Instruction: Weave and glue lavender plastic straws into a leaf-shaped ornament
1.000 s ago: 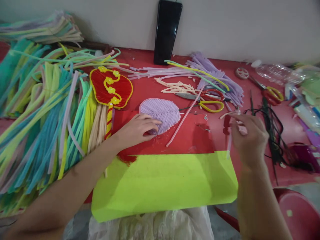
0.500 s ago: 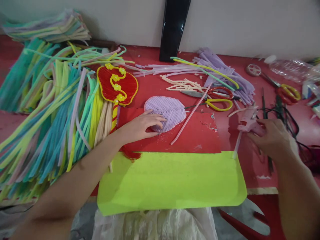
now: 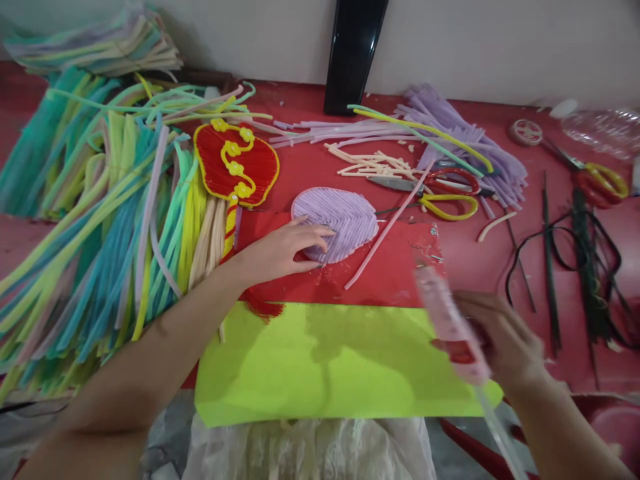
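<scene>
Head: right grip (image 3: pixel 505 341) clasps glue gun (image 3: pixel 441 303), left grip (image 3: pixel 285 250) spread on lilac oval (image 3: pixel 347 220); pink stem (image 3: pixel 388 226) between.

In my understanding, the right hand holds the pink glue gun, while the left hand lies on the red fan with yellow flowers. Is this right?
One detail is wrong: the head view shows the left hand lying on the lilac oval piece instead. The right hand does hold the pink glue gun.

Bundled pipe cleaners (image 3: pixel 107 233), scissors (image 3: pixel 397 184) and a glue gun (image 3: pixel 443 307) at a red table (image 3: pixel 303 163) suggest a craft workspace.
</scene>
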Demonstrator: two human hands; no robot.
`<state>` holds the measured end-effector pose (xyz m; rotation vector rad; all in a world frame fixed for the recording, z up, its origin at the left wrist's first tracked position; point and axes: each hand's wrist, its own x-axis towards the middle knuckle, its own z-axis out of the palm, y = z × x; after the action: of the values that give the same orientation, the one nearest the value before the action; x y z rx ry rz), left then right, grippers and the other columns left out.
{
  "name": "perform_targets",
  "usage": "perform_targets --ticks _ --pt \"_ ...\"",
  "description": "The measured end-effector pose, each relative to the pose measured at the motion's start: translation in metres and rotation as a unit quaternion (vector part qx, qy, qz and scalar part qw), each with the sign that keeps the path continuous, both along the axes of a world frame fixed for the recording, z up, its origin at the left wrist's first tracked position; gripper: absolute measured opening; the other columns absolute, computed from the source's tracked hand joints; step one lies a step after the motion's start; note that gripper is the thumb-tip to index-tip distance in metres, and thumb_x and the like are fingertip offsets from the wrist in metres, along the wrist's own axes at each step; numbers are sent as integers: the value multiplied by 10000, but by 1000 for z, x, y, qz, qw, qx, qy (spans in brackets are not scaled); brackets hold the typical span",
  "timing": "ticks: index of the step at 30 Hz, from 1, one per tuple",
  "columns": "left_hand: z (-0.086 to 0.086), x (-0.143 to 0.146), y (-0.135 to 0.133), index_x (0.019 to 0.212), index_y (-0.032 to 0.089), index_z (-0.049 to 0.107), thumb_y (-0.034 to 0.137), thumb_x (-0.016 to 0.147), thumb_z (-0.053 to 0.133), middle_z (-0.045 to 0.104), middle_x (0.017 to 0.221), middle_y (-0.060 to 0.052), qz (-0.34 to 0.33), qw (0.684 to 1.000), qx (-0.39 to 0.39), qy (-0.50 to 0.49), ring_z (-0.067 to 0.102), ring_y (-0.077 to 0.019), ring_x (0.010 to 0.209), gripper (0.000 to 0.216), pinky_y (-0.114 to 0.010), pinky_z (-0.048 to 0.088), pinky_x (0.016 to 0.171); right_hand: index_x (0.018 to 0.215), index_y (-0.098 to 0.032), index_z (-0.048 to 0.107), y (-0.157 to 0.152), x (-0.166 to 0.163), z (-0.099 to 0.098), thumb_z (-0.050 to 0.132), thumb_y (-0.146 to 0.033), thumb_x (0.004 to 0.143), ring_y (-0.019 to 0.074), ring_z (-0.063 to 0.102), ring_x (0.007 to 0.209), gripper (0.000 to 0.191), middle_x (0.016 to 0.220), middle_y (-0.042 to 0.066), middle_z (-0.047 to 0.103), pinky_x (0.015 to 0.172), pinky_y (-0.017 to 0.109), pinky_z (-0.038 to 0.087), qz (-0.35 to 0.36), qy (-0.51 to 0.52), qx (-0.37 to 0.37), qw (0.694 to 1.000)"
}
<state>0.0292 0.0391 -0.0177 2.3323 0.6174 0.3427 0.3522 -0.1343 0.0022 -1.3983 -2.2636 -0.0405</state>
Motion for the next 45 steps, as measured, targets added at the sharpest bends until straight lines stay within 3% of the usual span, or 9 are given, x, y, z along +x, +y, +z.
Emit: perform_targets --ticks 3,10,13,18,25,32,39,45 --pt "0 -1 1 984 197 593 293 873 560 566 1342 -64 -4 1000 -7 2 498 -194 1270 150 -474 207 1176 1133 -132 522 21 -24 -5 445 -245 919 195 665 812 254 900 131 660 613 270 545 139 -35 4 990" --pt "3 -1 3 995 200 615 304 882 561 574 1334 -57 -3 1000 -11 22 515 -192 1251 163 -453 240 1162 1099 -127 519 53 -42 -16 405 -203 912 174 647 743 231 857 101 679 548 267 507 240 -65 -9 969" --pt "1 -1 3 1023 196 616 291 900 543 574 1335 -53 -10 999 20 34 507 -186 1261 172 -437 257 1160 1081 -121 521 58 -43 -13 414 -195 908 173 634 722 217 845 102 675 534 267 495 247 -73 -9 966" --pt "-6 -2 1 1163 183 580 260 929 502 563 1350 -74 -34 990 137 31 484 -184 1292 259 -402 318 1151 1053 -115 528 59 -43 -13 415 -202 913 169 627 705 199 835 102 675 525 258 484 245 -66 -7 967" --pt "-3 -2 -5 1153 155 585 181 908 511 593 1308 -111 -53 967 243 51 523 -207 1259 258 -394 382 1121 1108 -122 521 51 -40 -15 452 -218 908 157 630 713 232 851 98 669 546 251 488 225 -55 -19 973" --pt "-3 -3 -6 1119 156 572 161 899 494 614 1279 -104 -28 973 230 -1 550 -189 1229 233 -379 429 1087 1118 -120 528 45 -36 -14 450 -208 904 164 638 725 243 866 107 677 544 250 486 217 -55 -20 974" --pt "2 1 -11 1063 179 576 195 893 497 627 1263 -86 7 987 155 -36 560 -182 1217 189 -368 458 1059 1121 -107 540 39 -32 -16 470 -190 882 177 643 742 262 874 110 679 550 263 501 208 -60 -11 976" --pt "-2 8 -14 1061 189 577 206 894 505 621 1274 -84 -8 991 127 -36 539 -194 1243 183 -401 431 1086 1114 -116 542 36 -31 -16 472 -189 884 173 653 740 251 877 101 687 545 261 506 204 -73 -9 976"
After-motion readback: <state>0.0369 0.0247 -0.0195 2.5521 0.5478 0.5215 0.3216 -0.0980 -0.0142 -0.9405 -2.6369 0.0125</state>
